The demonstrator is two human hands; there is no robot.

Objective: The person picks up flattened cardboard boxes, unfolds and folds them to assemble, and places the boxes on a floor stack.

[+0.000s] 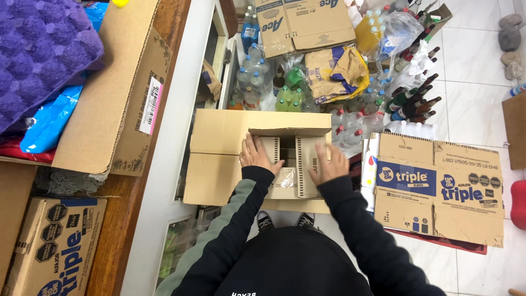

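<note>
Seen from above, the person is leaning over an open cardboard box (219,159) that is sitting low in front of them, beside the wooden counter (129,219). Both hands are lying flat, fingers spread, gripping nothing. The left hand (256,155) is pressing on a pale ribbed cardboard insert (298,164) inside the box, and the right hand (329,164) is resting on the insert's right side. Between the two wrists a small clear plastic packet (287,178) is showing against the cardboard. The box's top flaps are standing open to the left and far side.

Just right of the box a flattened printed carton (438,189) is lying on the white tiled floor (476,104). Beyond the box, plastic bottles (290,96) and dark glass bottles (413,101) are crowding the floor, along with a crumpled brown paper sack (334,71). On the counter a large flattened cardboard sheet (112,93) is lying beside a purple egg tray (41,52).
</note>
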